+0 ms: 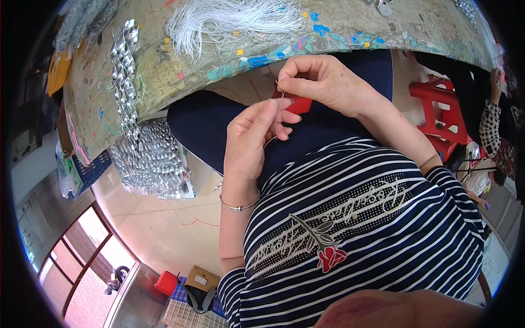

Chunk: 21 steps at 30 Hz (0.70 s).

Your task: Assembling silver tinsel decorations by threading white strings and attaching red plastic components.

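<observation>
Over my lap, just off the table's edge, my two hands work close together. My right hand [325, 82] is closed, thumb and forefinger pinching the upper end of a thin pale thread [283, 95]. Below it and to the left, my left hand [252, 131] has thumb and forefinger pressed together around the same thread, its other fingers curled loosely. The thread is so fine that its ends and any knot cannot be made out. A large bundle of white string [229, 24] lies on the table [158, 71] beyond my hands.
Twisted silver strips [124, 82] hang over the table's left edge, above a mass of shiny silver pieces [150, 161]. A red plastic stool [440, 106] stands at the right, near another person's checked sleeve [489, 128]. A cardboard box [201, 277] sits at the lower left.
</observation>
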### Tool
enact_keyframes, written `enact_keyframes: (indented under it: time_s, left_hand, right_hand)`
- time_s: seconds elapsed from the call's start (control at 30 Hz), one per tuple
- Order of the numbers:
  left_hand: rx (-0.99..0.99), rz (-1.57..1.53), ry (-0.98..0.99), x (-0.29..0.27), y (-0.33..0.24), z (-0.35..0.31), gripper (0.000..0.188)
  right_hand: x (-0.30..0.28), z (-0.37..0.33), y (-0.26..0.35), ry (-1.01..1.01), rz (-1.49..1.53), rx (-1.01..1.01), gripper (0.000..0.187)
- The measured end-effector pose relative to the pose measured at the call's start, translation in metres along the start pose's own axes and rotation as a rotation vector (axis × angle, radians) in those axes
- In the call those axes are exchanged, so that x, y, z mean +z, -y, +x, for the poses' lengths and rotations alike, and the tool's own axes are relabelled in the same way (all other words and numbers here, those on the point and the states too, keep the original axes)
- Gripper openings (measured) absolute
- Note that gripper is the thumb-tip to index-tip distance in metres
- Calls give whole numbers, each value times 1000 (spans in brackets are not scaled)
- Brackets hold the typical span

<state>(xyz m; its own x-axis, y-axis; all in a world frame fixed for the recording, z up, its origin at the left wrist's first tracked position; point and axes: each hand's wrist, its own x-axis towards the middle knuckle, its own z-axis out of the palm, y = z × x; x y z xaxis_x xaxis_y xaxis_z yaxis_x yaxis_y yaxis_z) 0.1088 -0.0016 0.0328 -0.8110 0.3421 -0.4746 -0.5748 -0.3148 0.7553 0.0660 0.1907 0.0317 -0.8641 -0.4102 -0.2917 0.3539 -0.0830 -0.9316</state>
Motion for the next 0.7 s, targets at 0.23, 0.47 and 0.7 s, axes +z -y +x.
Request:
enact_keyframes:
  time_s: [0.23, 0.47, 0.7]
  left_hand:
    - [52, 17, -95, 4, 2, 4, 26]
    - [120, 113, -217, 8, 2, 1, 17]
    - [149, 110, -230, 6, 2, -2, 15]
  right_hand:
    - [4, -2, -2, -8, -2, -37, 16]
    - [5, -5, 1, -13, -112, -30, 13]
    - [-1, -6, -1, 15, -16, -23, 19]
